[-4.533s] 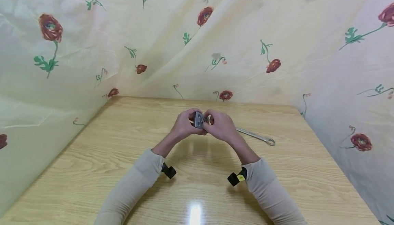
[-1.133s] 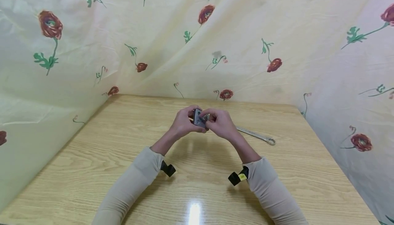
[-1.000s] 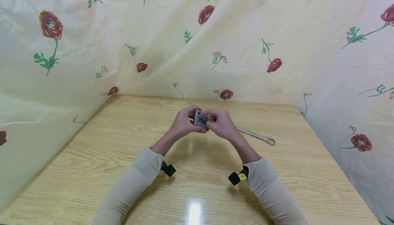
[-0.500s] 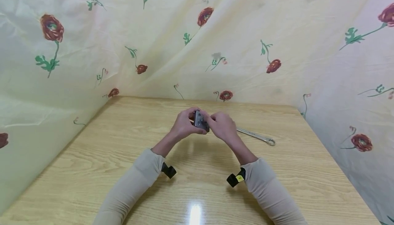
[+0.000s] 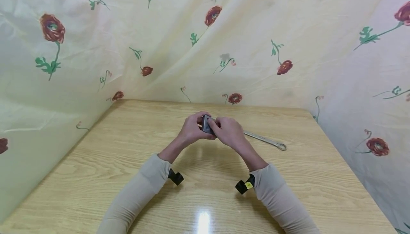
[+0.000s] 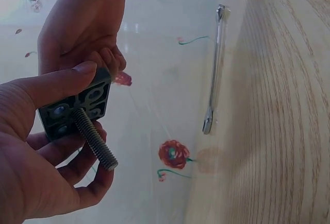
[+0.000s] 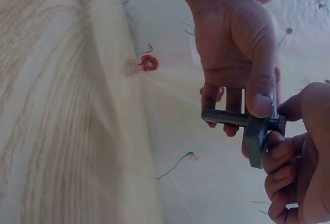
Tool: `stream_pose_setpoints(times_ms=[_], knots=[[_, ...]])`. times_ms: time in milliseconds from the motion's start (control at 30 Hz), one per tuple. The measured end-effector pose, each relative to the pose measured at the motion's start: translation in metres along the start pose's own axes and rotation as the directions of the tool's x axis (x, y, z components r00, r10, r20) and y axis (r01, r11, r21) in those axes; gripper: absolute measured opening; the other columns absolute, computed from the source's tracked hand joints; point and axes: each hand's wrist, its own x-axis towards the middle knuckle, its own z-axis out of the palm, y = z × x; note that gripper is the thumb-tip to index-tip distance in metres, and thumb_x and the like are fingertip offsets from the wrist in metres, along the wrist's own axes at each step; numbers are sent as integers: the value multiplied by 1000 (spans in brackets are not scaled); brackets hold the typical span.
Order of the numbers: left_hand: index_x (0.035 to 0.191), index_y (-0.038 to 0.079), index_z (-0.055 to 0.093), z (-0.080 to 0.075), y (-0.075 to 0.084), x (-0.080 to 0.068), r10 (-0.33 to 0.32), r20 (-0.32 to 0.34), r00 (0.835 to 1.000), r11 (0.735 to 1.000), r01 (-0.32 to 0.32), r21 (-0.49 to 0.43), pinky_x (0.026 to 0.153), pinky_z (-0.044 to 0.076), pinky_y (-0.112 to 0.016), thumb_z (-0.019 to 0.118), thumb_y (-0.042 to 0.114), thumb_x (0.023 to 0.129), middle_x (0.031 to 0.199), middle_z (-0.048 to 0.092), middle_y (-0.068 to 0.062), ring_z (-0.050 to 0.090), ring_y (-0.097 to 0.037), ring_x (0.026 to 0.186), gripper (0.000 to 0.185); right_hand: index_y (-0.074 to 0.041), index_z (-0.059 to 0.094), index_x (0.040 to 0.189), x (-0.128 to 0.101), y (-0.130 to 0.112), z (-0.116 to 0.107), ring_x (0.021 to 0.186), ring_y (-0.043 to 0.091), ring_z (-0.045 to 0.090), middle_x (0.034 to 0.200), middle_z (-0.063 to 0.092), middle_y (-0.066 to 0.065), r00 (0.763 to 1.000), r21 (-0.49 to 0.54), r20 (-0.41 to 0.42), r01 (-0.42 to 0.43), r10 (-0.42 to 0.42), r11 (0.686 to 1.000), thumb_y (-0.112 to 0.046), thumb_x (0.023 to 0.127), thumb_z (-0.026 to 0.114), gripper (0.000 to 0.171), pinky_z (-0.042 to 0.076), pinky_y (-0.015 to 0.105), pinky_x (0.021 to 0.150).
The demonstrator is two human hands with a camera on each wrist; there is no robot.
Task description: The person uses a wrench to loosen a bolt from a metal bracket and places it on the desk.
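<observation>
My left hand [image 5: 189, 131] grips a dark grey square plate [image 5: 205, 124] by its edges, thumb on one side and fingers on the other, raised over the table. Through the plate runs a bolt; its threaded shank [image 6: 98, 140] sticks out on the palm side of my left hand, between thumb and fingers. On the opposite face, my right hand [image 7: 309, 157] pinches the bolt's head [image 7: 279, 125] between thumb and curled fingers. Holes and ribs mark the plate's face in the left wrist view. From the head, my right thumb hides the bolt's head.
A metal combination wrench [image 5: 266, 141] lies on the wooden table [image 5: 128, 148], to the right of and behind my right hand. Floral cloth [image 5: 173, 42] hangs at the back and both sides. A black wrist camera [image 5: 244, 186] sits under each forearm.
My right index finger, stretched toward the plate a second ago, has drawn back, and the thumb now reaches forward over the bolt's head. The left hand keeps its grip; the wrench stays put.
</observation>
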Motion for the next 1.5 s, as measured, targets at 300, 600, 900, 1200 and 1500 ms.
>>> stream_pose_setpoints(times_ms=[300,600,900,1200,1500], knots=[[126,7,60,-1,0,0,-27,-10,1000,999,26,-26,76,57,-30,91,7,67,109,73,-18,66,-22,93,67,-11,65,94,-2,-3,-7,55,16,52,72,64,3,1000,-10,11,26,-25,1000,-39,99,57,30,38,28,51],[129,5,60,-2,1,0,-25,-13,1000,1000,25,-14,77,54,-28,91,8,67,111,73,-18,65,-23,96,70,-9,69,110,-2,0,-13,50,14,45,66,57,2,995,92,-12,96,-96,991,-23,91,64,24,35,28,50],[125,10,62,-3,1,-2,-7,-8,1000,1000,7,-31,80,53,-28,92,7,65,110,74,-16,66,-24,96,67,-11,73,105,-2,4,-12,52,13,40,61,49,-1,978,146,-51,209,-203,967,-2,85,61,24,33,27,53],[123,11,62,-2,3,0,-18,-1,1000,1000,18,-17,79,51,-27,92,8,66,109,75,-15,64,-23,95,65,-9,76,98,0,7,-12,54,11,34,59,40,-4,962,103,-88,265,-257,959,5,83,60,26,29,26,55],[130,5,60,-2,3,-1,-7,-7,1000,1000,7,0,80,54,-31,92,7,66,112,73,-18,66,-25,97,71,-7,66,104,-2,7,-16,53,14,38,61,43,-3,981,234,-134,169,-140,957,-20,90,68,19,30,27,53]])
